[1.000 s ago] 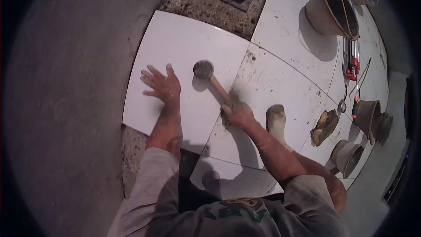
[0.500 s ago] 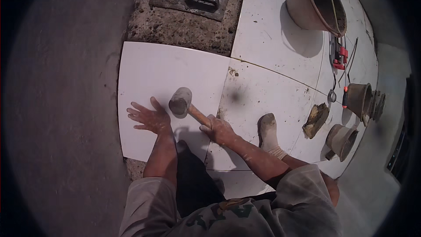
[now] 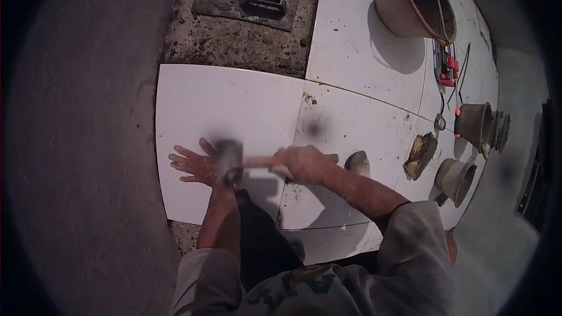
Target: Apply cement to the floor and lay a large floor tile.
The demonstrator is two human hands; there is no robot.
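Note:
My left hand (image 3: pixel 198 164) lies flat with spread fingers on a large white floor tile (image 3: pixel 228 99) next to the wall. In my right hand (image 3: pixel 304 164) I grip the wooden handle of a mallet (image 3: pixel 230 161), whose dark head is blurred by motion. The handle points left, nearly level in the picture, and the head overlaps the edge of my left hand and wrist in view. Whether the head touches the tile cannot be made out.
Beyond the tile a flat trowel (image 3: pixel 246 9) rests on rough mortar (image 3: pixel 228 47). To the right stand a large bucket (image 3: pixel 398 9), smaller buckets (image 3: pixel 475 123), a red-and-silver tile cutter (image 3: pixel 448 70) and a dirty sponge-like lump (image 3: pixel 420 155). A grey wall (image 3: pixel 82 140) runs along the left.
My right hand has moved up and slightly right with the mallet. Its handle has swung to nearly level and the head sits lower, beside my left hand. The left hand stays spread on the tile.

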